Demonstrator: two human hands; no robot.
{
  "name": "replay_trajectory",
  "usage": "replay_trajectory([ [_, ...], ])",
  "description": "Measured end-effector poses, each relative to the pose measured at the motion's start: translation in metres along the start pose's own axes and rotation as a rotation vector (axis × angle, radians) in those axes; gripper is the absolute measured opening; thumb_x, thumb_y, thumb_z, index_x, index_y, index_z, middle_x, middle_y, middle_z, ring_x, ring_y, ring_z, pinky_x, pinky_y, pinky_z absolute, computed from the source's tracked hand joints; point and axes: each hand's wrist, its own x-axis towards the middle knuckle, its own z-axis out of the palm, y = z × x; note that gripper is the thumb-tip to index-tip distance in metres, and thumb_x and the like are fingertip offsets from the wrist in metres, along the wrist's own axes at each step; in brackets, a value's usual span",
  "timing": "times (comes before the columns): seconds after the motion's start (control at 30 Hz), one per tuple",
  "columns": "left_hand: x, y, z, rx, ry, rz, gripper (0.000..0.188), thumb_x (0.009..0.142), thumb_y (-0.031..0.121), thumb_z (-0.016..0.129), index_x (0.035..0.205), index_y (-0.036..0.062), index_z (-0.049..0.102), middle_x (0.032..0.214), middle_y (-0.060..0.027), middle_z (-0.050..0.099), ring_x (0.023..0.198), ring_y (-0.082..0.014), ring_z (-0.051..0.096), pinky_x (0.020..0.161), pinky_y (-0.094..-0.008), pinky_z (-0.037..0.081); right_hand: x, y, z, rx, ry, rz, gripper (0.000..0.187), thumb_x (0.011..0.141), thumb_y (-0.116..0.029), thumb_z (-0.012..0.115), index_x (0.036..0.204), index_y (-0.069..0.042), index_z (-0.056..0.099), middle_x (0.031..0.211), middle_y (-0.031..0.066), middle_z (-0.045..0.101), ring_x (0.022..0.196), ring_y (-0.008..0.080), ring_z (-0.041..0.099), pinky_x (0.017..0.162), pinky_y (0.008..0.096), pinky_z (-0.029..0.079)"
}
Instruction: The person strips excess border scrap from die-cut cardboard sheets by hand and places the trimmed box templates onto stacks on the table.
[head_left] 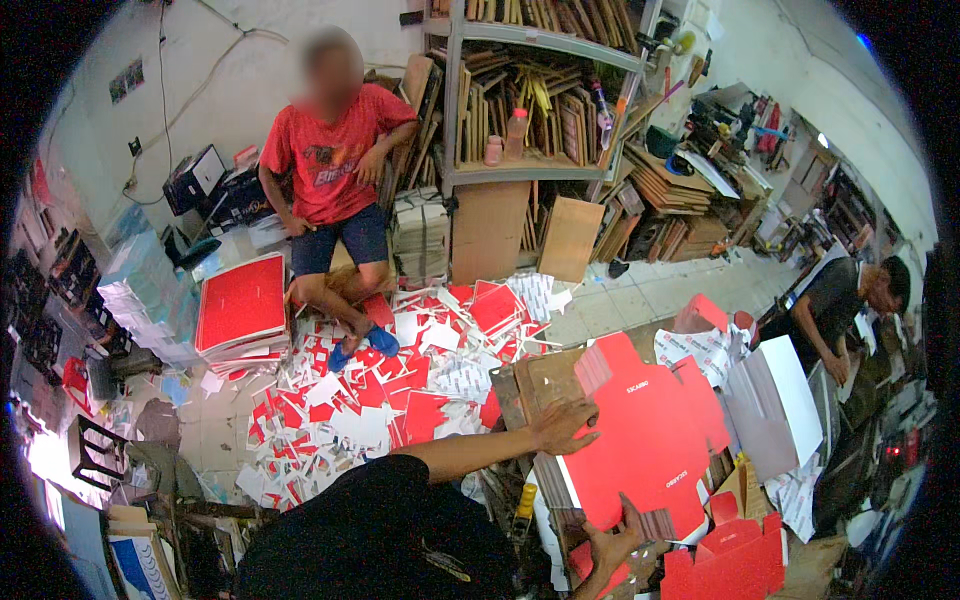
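A thick stack of red die-cut box blanks (640, 420) lies tilted on the work surface at right of centre, its flaps and notched edges showing. My left hand (565, 428) grips the stack's left edge, fingers bent over the red top face. At the lower edge, my right hand (612, 540) has its thumb and fingers around a tab of the same stack. The undersides of both hands are hidden. More red blanks (725, 560) lie to the right of my right hand.
Red and white offcuts (390, 400) cover the floor. A seated person in a red shirt (335, 150) is beyond them; another in dark clothes (830, 310) works at far right. A pale stack of sheets (775, 400) stands beside the blanks. A yellow-handled tool (525, 500) is near my left forearm.
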Motion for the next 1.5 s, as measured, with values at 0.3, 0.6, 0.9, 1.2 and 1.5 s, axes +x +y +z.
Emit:
replay_trajectory([
  [0.3,0.001,-0.01,0.013,0.01,0.015,0.008,0.034,0.085,0.038,0.056,0.102,0.0096,0.048,0.098,-0.0104,0.054,0.099,-0.0287,0.053,0.083,-0.0447,0.04,-0.009,0.016,0.008,0.074,0.014,0.03,0.079,0.051,0.007,0.071,0.126,-0.003,0.05,0.122,0.011,0.052,0.11,0.0253,0.054,0.092,0.0362,0.048],
  [0.6,0.002,0.016,-0.018,0.196,0.405,0.307,0.053,0.077,0.038,0.064,0.109,-0.0022,0.048,0.105,-0.016,0.053,0.107,-0.0308,0.049,0.095,-0.0452,0.036,-0.034,-0.003,0.001,0.186,0.081,0.283,0.081,0.069,-0.004,0.076,0.138,-0.002,0.034,0.137,0.0149,0.041,0.122,0.0275,0.044,0.098,0.0389,0.043],
  [0.9,-0.008,-0.032,0.011,0.034,0.133,-0.296,0.063,0.076,0.047,0.067,0.119,0.0023,0.053,0.117,-0.0256,0.055,0.107,-0.0371,0.055,0.09,-0.0468,0.042,-0.027,-0.042,0.018,0.591,0.123,0.452,0.078,0.083,-0.031,0.068,0.142,-0.002,0.026,0.137,0.0166,0.04,0.123,0.0295,0.042,0.099,0.0403,0.041],
  [1.2,-0.007,-0.04,0.015,0.163,0.27,-0.105,0.051,0.076,0.045,0.068,0.103,0.0027,0.062,0.085,-0.0174,0.064,0.082,-0.0325,0.063,0.074,-0.0438,0.049,-0.032,-0.013,0.015,0.439,0.119,0.829,0.082,0.089,-0.044,0.059,0.148,-0.007,0.016,0.104,0.0101,0.055,0.073,0.0127,0.055,0.056,0.0249,0.042],
  [1.5,0.005,-0.009,0.003,0.128,0.067,-0.379,0.064,0.064,0.055,0.075,0.092,-0.002,0.066,0.081,-0.0198,0.065,0.079,-0.0331,0.064,0.071,-0.0412,0.05,-0.02,-0.054,0.0,0.527,0.185,0.721,0.086,0.086,-0.043,0.064,0.143,0.005,0.02,0.144,0.0225,0.032,0.129,0.0282,0.039,0.103,0.0365,0.035],
])
